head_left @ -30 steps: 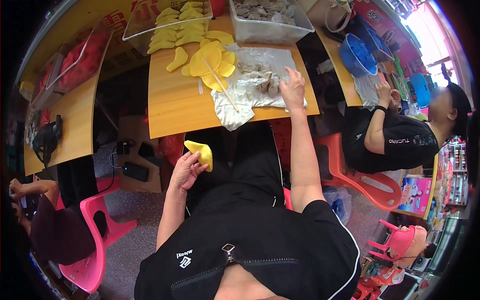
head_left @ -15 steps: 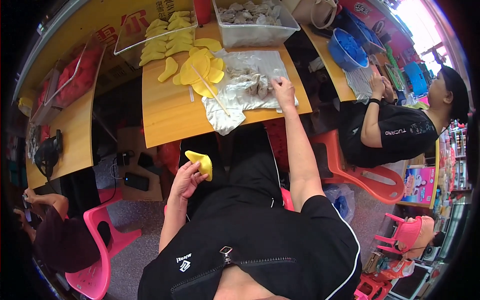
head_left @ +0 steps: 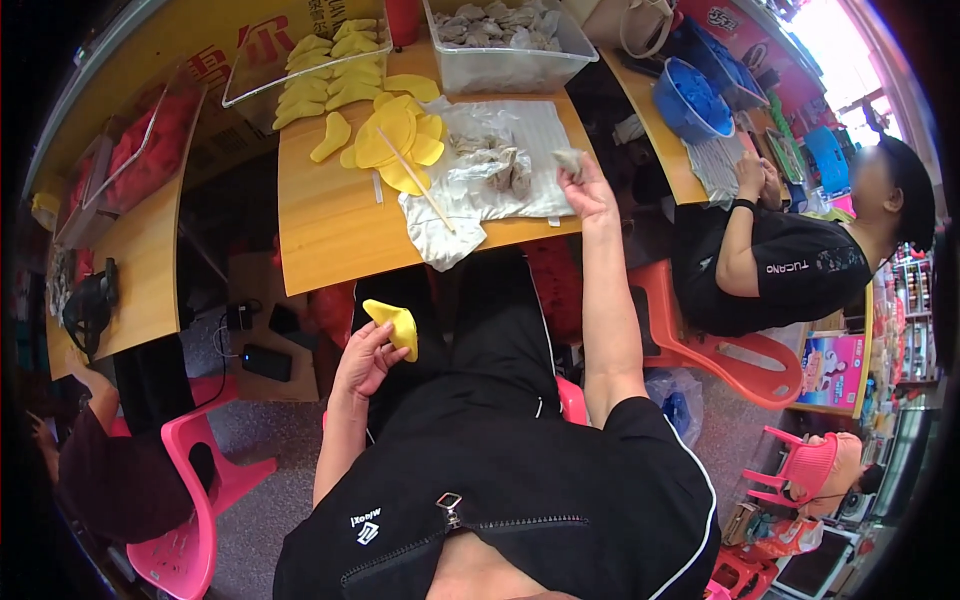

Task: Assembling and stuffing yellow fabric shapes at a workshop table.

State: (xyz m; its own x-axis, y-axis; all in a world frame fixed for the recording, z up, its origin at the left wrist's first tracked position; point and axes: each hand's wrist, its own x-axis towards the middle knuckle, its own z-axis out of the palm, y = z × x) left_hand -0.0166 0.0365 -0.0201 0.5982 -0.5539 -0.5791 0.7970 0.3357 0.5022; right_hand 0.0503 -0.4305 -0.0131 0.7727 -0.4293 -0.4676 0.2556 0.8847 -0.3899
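Over my lap, my left hand pinches a small curved yellow fabric piece with an opening along its edge. My right hand is raised at the right edge of the table, its fingertips closed on a small greyish-beige scrap. To its left lies a small heap of similar greyish scraps on a white plastic sheet. A thin wooden stick rests across flat yellow fabric pieces and a white cloth.
Behind the sheet stands a clear bin of greyish scraps. Yellow curved pieces are stacked in rows beside a clear tray edge at the back left. A co-worker sits at the right near a blue basin; another person sits at the left.
My right hand has lifted off the heap and moved slightly right, now with a greyish scrap in its fingers. My left hand keeps the yellow piece, shifted slightly left.
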